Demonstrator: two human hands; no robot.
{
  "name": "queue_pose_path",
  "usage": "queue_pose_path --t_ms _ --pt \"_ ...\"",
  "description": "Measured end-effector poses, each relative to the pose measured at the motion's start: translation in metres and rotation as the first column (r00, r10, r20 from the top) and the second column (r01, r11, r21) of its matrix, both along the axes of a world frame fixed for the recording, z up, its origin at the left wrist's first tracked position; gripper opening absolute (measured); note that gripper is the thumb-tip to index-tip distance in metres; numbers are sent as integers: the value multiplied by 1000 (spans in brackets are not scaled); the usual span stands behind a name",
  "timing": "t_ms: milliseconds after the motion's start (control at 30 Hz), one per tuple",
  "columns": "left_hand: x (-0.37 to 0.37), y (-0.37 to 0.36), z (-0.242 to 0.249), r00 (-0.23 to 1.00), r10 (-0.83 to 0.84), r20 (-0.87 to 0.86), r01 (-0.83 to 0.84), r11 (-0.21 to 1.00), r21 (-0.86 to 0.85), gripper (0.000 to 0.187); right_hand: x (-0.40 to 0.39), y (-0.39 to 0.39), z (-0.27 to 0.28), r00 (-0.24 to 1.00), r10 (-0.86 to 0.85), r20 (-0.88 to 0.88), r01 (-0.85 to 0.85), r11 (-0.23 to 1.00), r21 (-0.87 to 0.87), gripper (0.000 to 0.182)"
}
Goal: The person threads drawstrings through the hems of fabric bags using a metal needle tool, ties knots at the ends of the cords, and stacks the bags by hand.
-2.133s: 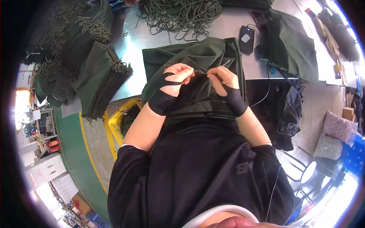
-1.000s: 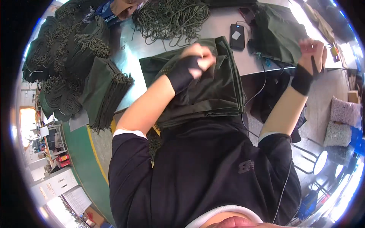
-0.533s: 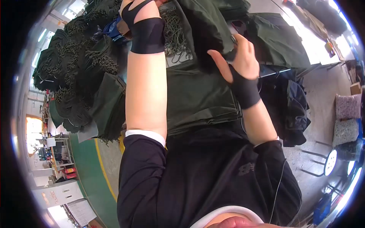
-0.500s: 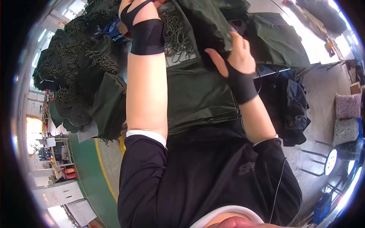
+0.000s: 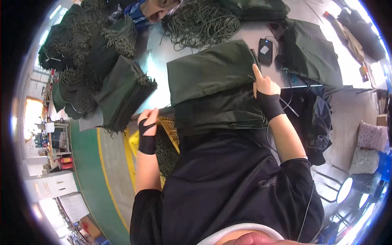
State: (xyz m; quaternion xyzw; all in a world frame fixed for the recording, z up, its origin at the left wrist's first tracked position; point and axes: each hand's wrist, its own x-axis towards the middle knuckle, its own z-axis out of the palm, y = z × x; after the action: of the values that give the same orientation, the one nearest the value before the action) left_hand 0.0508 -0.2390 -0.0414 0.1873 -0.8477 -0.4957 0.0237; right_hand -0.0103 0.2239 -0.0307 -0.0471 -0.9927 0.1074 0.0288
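1. Head view, left hand: The left hand (image 5: 149, 121) is low at the left side, near the front edge of the worktop (image 5: 157, 45). Its fingertips are drawn together; whether they grip anything cannot be told. A black wrap covers the wrist.
2. Head view, right hand: The right hand (image 5: 266, 85) is at the right edge of the green fabric piece (image 5: 212, 67). The index finger is extended and the other fingers are curled; whether they clamp the fabric cannot be told. This wrist also carries a black wrap. The hands are well apart.
3. Head view, fabric: The green fabric piece lies on top of the folded fabric stack (image 5: 220, 115), directly in front of the person.
4. Head view, surroundings: A heap of loose cords (image 5: 200, 24) lies beyond the fabric. A black phone (image 5: 265, 52) with a cable lies to the right, beside a folded green pile (image 5: 312, 53). A corded fabric bundle (image 5: 122, 92) is to the left. A yellow basket (image 5: 134, 142) containing dark cords is below the worktop edge.
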Motion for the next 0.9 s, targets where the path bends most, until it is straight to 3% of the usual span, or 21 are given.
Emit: queue_pose_path --t_ms 33,67,100,133,167,200,267,333,367,467,533,600,667,733,800,833,867,900 --pt "10 38 22 996 -17 -90 11 998 -69 27 6 -1 -14 1000 10 13 -10 1000 4 63" --pt "8 43 10 965 -160 -206 35 862 -506 26 12 -3 -24 1000 8 14 -8 1000 -10 66" --pt "5 68 13 842 -310 -442 -99 716 -691 31 17 -4 -29 1000 -1 11 2 1000 -25 70" --pt "-2 92 34 799 -422 -428 -69 644 -762 39 20 -5 -29 1000 -7 14 7 1000 -21 70" --pt "-11 113 41 738 -496 -457 -7 672 -741 40 23 -6 -27 997 14 -72 -17 999 -34 69" --pt "-17 129 49 746 -569 -345 150 649 -746 54 27 -5 -24 987 35 -157 -43 998 -44 69" --pt "-31 143 36 677 -721 -147 372 508 -777 66 30 5 -21 981 52 -185 -58 998 -27 64" --pt "-37 130 -3 749 -656 94 492 456 -742 69 25 29 -18 971 29 -239 -37 999 -27 59" --pt "-40 115 -19 736 -663 135 538 452 -712 66 23 36 -17 975 -11 -220 7 1000 -16 53" --pt "-55 103 -36 701 -713 14 502 479 -720 63 27 35 -12 989 85 -120 -89 996 -28 52" --pt "-62 101 -23 691 -705 -158 278 461 -843 52 23 40 -5 970 121 -210 -144 985 -97 51" --pt "-74 83 -7 633 -753 -180 239 412 -879 46 15 47 15 919 138 -369 -232 947 -224 52" --pt "-77 64 22 660 -706 -257 196 492 -848 45 8 47 47 816 135 -561 -353 886 -300 49" --pt "-68 73 99 614 -678 -404 147 601 -786 42 19 38 97 815 165 -555 -359 896 -261 41" --pt "-60 75 157 586 -724 -364 158 543 -825 32 39 35 139 826 219 -519 -410 865 -289 34" --pt "-55 71 165 563 -766 -309 319 547 -774 26 45 36 148 807 284 -517 -455 858 -238 32" --pt "-49 58 154 581 -762 -286 569 632 -526 28 52 45 147 840 367 -399 -486 836 -254 28" --pt "-44 49 143 708 -702 -77 677 706 -207 26 55 51 139 851 435 -293 -516 795 -318 23"
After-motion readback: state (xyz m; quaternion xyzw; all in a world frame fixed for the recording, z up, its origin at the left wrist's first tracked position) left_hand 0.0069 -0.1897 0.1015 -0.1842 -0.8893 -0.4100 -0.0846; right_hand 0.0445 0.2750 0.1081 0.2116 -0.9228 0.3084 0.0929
